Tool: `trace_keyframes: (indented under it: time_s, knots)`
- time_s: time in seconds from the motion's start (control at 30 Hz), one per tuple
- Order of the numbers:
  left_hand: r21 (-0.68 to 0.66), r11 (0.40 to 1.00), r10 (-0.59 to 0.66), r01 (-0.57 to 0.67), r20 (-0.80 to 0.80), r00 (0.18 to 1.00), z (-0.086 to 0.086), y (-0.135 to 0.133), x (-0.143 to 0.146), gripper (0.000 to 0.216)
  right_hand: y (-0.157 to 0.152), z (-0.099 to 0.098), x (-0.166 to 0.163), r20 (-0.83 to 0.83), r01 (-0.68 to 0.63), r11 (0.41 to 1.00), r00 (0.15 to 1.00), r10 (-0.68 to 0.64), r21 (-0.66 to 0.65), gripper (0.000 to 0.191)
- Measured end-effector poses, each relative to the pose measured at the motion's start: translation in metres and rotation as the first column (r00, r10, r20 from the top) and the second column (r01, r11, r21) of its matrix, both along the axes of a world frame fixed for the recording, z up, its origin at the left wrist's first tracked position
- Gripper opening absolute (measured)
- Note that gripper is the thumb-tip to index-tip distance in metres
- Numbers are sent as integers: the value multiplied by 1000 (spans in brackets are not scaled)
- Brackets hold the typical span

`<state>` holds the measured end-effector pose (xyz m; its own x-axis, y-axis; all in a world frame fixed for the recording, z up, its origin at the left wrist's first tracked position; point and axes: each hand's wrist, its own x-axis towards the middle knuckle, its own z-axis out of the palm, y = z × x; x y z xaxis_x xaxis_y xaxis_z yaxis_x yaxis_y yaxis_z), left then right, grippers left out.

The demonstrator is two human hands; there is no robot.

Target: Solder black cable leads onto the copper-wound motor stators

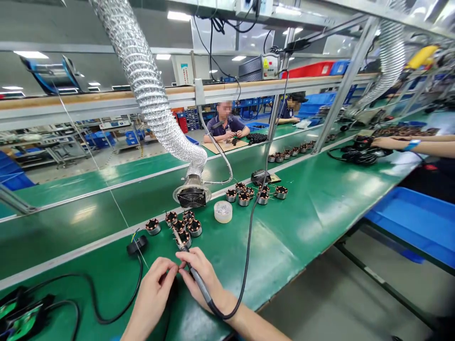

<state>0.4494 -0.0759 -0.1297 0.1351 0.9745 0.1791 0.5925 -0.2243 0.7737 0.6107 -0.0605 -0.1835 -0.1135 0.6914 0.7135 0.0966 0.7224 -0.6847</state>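
My right hand (204, 274) is wrapped round a soldering iron (199, 283), whose metal tip points up and away toward a group of copper-wound motor stators (183, 240). Close beside it, my left hand (154, 289) has thumb and forefinger pinched together, nearly touching the right fingertips. What the pinch holds is too small to make out. A thin wire (119, 212) runs down from a spool (53, 76) at the upper left and reaches the back of my left hand. A small black part (137, 245) with a cable lies left of the stators.
A fume hose (152, 90) hangs over the green bench (284, 227). On it stand a white tape roll (222, 211), more stators (243, 198) and green circuit boards (24, 322). The iron's cord (250, 227) hangs from above. A co-worker's arms (408, 143) work at the right.
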Motion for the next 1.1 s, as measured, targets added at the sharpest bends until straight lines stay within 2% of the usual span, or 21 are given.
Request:
trace_keyframes:
  time_s: [0.1,0.4,0.63,0.83,0.97,1.1]
  knots:
    - [55,998,23,-24,12,1000,0,-5,1,36,-2,2,0,13,-11,1000,1000,11,-6,57]
    - [39,999,-32,37,-122,992,-4,-11,-1,29,0,-6,0,2,-33,998,999,33,-58,58]
    - [1,999,-50,50,-101,994,-7,-9,-1,32,1,-9,6,77,-70,995,994,75,-68,64]
    - [-55,985,-164,163,-15,986,-10,-8,-8,27,2,-7,15,88,-112,992,989,117,-67,62]
    - [-138,976,-186,169,-121,975,-10,-7,-9,25,-4,-3,15,38,-130,987,990,135,-99,61]
    - [-132,979,-179,157,-185,966,-9,-6,-8,23,-11,-7,13,91,-120,990,988,126,-68,59]
